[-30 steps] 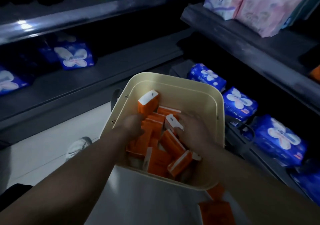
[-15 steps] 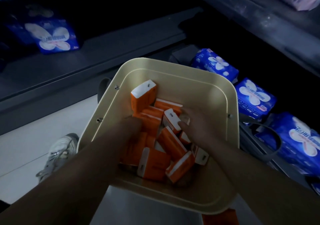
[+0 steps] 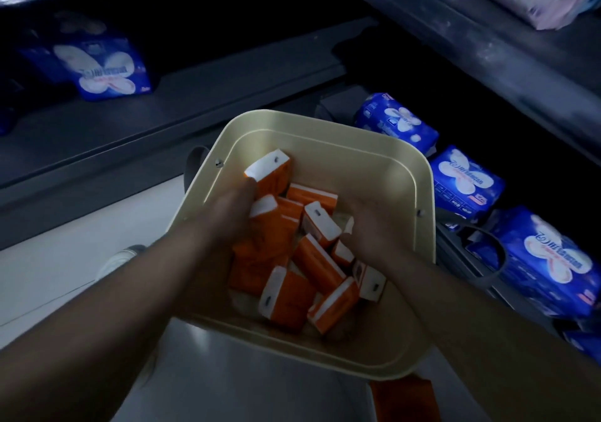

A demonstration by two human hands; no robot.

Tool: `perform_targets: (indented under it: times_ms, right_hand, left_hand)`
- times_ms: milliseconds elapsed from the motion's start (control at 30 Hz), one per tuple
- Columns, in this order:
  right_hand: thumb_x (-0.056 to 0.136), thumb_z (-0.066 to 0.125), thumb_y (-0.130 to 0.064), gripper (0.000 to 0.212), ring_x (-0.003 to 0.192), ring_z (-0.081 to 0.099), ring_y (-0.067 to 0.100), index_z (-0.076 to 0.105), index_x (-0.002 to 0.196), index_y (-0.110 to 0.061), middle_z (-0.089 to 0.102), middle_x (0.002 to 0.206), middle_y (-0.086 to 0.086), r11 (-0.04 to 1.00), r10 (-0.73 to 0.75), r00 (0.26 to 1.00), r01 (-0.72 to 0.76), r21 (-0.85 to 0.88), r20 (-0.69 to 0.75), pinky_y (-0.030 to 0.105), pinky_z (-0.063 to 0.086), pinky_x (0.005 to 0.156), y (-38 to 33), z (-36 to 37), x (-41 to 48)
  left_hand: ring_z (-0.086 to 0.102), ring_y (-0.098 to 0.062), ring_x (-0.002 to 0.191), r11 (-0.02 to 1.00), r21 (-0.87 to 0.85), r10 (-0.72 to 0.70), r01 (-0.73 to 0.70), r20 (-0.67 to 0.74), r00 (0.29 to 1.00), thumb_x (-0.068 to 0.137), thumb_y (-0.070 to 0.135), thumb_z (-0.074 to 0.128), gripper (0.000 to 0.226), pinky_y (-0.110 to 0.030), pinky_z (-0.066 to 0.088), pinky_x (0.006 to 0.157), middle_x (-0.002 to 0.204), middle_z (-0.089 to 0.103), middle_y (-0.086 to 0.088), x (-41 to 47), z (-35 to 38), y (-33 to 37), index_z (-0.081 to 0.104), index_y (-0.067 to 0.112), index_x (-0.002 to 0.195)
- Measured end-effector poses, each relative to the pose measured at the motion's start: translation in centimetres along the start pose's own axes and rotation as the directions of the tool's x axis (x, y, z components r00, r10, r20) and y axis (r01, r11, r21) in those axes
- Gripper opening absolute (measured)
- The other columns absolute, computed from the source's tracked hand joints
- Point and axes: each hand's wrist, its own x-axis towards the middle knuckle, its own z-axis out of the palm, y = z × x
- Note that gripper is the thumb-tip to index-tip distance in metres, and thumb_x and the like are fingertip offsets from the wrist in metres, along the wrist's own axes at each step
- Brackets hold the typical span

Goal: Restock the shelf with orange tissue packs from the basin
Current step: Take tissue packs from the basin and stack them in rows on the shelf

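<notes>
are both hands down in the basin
Yes, the left hand and right hand both reach among the orange tissue packs inside the basin.

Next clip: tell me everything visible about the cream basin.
The basin is cream, plastic-looking, squarish with rounded corners and a stepped rim; small rivets hold grey loop handles on two opposite sides. It holds a loose jumble of orange tissue packs. The left hand and right hand reach inside among them.

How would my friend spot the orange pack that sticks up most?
Find the cream basin in the middle. Look at its far left corner, just beyond the left hand. That orange tissue pack stands highest, white end up, above the others.
</notes>
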Motion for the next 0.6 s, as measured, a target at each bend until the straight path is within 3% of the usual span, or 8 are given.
perform_targets:
  times_ms: [100,267,333,500,600]
  right_hand:
    - [0.079,0.072,-0.024,0.072,0.128,0.037,0.029,0.034,0.138,-0.013,0.038,0.141,0.013,0.994,0.045,0.99,-0.031,-0.107,0.133,0.037,0.035,0.102,-0.2,-0.8,-0.7]
    - [0.065,0.079,-0.046,0.113,0.133,0.033,0.033,0.006,0.148,-0.023,0.024,0.149,0.017,0.888,0.12,0.94,0.042,-0.458,0.319,0.045,0.032,0.106,0.4,0.3,-1.6]
    - [0.069,0.075,-0.046,0.109,0.131,0.034,0.035,0.006,0.149,-0.021,0.022,0.149,0.019,0.841,0.122,0.935,0.079,-0.534,0.332,0.045,0.035,0.103,0.6,1.2,-1.9]
    - [0.089,0.051,-0.039,0.056,0.117,0.045,0.031,0.032,0.138,-0.018,0.031,0.142,0.018,0.764,0.022,0.97,0.14,-0.63,0.243,0.041,0.038,0.093,1.1,2.7,-2.1]
    - [0.085,0.056,-0.041,0.053,0.114,0.048,0.03,0.042,0.132,-0.02,0.034,0.14,0.016,0.73,0.039,0.955,0.174,-0.661,0.294,0.042,0.043,0.091,0.1,1.8,-1.9]
  left_hand:
    - [0.056,-0.03,0.111,0.999,-0.037,0.0,-0.004,-0.115,0.993,0.078,0.03,0.074,0.064,-0.033,0.044,0.082,0.122,0.06,-0.009,-1.2,-0.8,-0.2,0.042,0.017,0.131]
    - [0.058,-0.031,0.097,0.995,-0.099,-0.003,-0.026,-0.282,0.96,0.078,0.04,0.072,0.05,-0.032,0.04,0.071,0.108,0.065,-0.01,-3.6,-1.2,-0.5,0.054,0.016,0.118]
    - [0.056,-0.027,0.093,0.989,-0.146,-0.015,-0.03,-0.301,0.954,0.078,0.039,0.071,0.049,-0.029,0.035,0.07,0.109,0.064,-0.009,-4.2,-1.3,-0.1,0.055,0.015,0.118]
    - [0.045,-0.015,0.081,0.977,-0.214,-0.047,-0.015,-0.284,0.958,0.078,0.04,0.071,0.048,-0.027,0.031,0.067,0.098,0.057,-0.001,-4.6,-1.1,-0.4,0.055,0.016,0.116]
    - [0.045,-0.015,0.079,0.975,-0.221,-0.063,-0.002,-0.287,0.956,0.078,0.04,0.072,0.044,-0.027,0.029,0.064,0.089,0.05,0.005,-4.7,-1.4,-0.7,0.056,0.016,0.111]
